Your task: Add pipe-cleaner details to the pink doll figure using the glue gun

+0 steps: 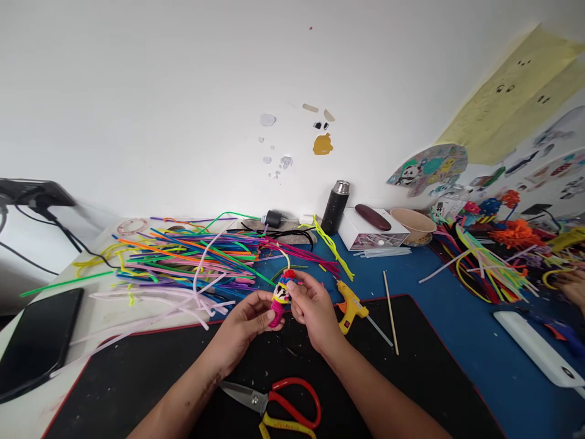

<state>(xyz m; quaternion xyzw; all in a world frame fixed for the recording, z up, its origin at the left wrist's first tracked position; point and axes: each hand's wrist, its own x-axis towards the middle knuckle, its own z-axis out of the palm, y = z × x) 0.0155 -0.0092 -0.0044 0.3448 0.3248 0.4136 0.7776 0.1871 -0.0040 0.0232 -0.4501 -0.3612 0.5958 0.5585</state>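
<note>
Both my hands meet over the black mat, holding a small pipe-cleaner figure with a pink wound body, a white face and a blue and red top. My left hand grips the pink lower body with closed fingers. My right hand pinches the figure's upper part from the right. A thin yellow loop sticks up from its top.
A heap of coloured pipe cleaners lies left of centre. A yellow glue gun, a wooden stick, red-handled scissors, a dark phone, a black flask, a white box. Another person's hand at far right.
</note>
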